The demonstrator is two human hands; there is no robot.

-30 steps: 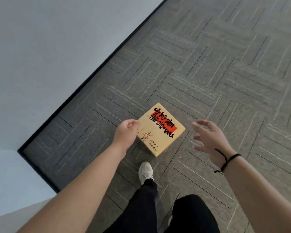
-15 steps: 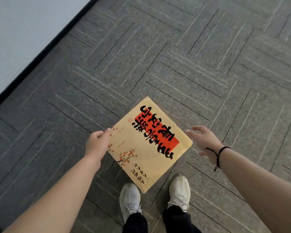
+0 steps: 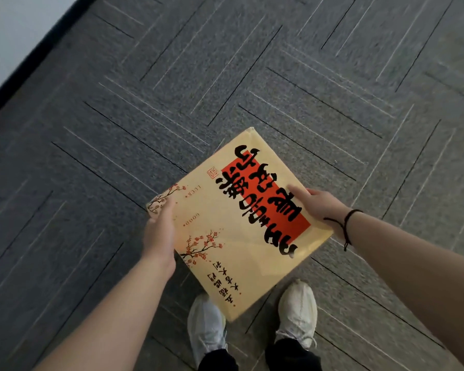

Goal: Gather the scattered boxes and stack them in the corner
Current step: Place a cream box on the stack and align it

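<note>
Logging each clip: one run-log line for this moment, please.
stage: pickup | object: flat yellow cardboard box with red panel | left hand: grips left edge | right hand: grips right edge | corner stack: out of view

Box point(image 3: 241, 231): smooth card or paperboard with a light sheen, pale yellow, printed with a flat red panel and black brush lettering; the sheen shows between the fingers point(image 3: 296, 189) of both hands. Floor point(image 3: 118, 145): grey carpet tile, matt, coarse short pile with thin woven lines. Shoes point(image 3: 296, 311): pale knit cloth, matt. Wrist cord point(image 3: 346, 223): black braided thread.
</note>
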